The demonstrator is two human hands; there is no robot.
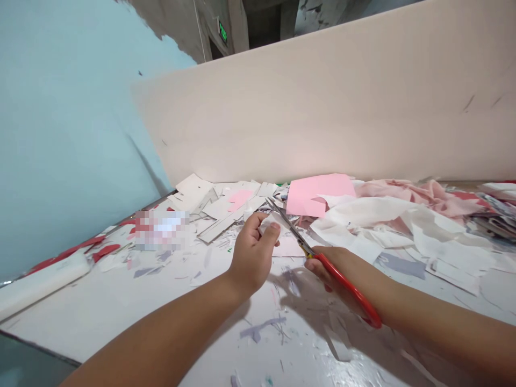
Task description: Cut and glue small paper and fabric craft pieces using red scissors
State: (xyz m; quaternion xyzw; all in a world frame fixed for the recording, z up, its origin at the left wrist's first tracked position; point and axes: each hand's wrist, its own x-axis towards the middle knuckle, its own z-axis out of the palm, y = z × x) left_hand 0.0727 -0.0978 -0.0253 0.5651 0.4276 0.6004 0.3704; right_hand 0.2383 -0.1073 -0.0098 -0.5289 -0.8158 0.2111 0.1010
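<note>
Red-handled scissors (345, 285) sit closed in the right hand's grip (338, 274). Just beside their blades, the left hand (252, 252) pinches a white paper scrap (266, 223) above the bench (133, 322); it looks light and limp, best held near its edge. Beyond the scissors lies a pink paper sheet (320, 194).

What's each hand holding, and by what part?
The right hand grips the scissors by their red handles; the left hand pinches a small white paper scrap between thumb and fingers.

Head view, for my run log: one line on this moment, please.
left hand: holds white paper scrap | right hand: holds red-handled scissors, blades at scrap | nearby: pink paper sheet, paper offcuts
</note>
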